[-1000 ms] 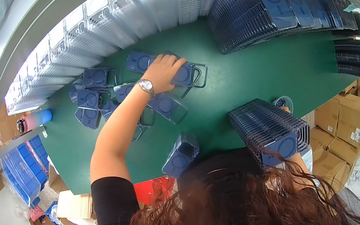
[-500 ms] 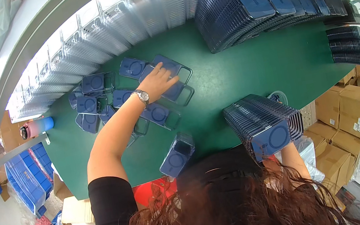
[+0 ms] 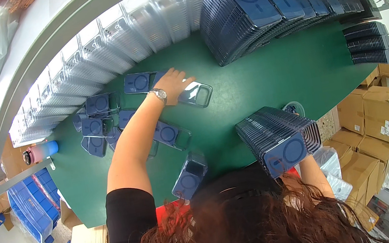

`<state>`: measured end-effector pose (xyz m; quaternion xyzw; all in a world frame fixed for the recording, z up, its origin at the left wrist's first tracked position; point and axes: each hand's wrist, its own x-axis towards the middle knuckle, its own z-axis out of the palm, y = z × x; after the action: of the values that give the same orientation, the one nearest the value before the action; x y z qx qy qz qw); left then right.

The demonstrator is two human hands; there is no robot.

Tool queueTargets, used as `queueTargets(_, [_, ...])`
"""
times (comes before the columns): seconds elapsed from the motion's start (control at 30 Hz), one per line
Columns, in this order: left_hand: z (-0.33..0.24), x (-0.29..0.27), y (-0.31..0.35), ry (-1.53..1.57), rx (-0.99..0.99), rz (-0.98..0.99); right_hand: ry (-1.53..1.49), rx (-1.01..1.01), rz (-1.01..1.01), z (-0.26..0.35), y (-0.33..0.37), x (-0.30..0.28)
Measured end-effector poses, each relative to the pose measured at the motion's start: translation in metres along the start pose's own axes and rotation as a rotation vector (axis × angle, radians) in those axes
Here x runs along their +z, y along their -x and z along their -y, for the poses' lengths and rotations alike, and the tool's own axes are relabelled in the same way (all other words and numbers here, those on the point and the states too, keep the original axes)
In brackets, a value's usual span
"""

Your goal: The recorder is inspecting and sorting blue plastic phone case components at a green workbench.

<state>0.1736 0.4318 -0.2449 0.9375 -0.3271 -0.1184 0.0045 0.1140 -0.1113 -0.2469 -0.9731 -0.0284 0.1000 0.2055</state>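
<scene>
My left hand [image 3: 173,84] is over the middle of the green table [image 3: 244,81], its fingers curled over a dark blue, clear-edged phone case [image 3: 197,94] whose open end sticks out to the right. More blue phone cases [image 3: 167,133] lie scattered to the left, some overlapping. A single small group of cases [image 3: 189,175] stands near the front edge. At the lower right my right hand [image 3: 307,163] supports a long nested stack of blue phone cases [image 3: 280,132] at the table edge; its fingers are mostly hidden behind the stack.
Nested rows of clear cases [image 3: 117,38] line the back left. Tall dark blue stacks [image 3: 238,15] stand at the back right, with black piles [image 3: 369,41] beside them. A bottle [image 3: 39,152] is at the left edge. Cardboard boxes [image 3: 368,117] sit right of the table.
Two cases that lay spread apart under my left hand are now drawn together beneath it. The right hand still holds the stack. The whole view has shifted slightly.
</scene>
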Motion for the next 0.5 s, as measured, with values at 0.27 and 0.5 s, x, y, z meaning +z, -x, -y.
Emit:
queueTargets(0.27, [-0.057, -0.005, 0.010, 0.211, -0.348, 0.035, -0.026, -0.013, -0.004, 0.005, 0.006, 0.011])
queueTargets(0.5, [-0.083, 0.010, 0.001, 0.161, -0.483, 0.063, -0.857, 0.065, -0.195, -0.050, -0.006, 0.083])
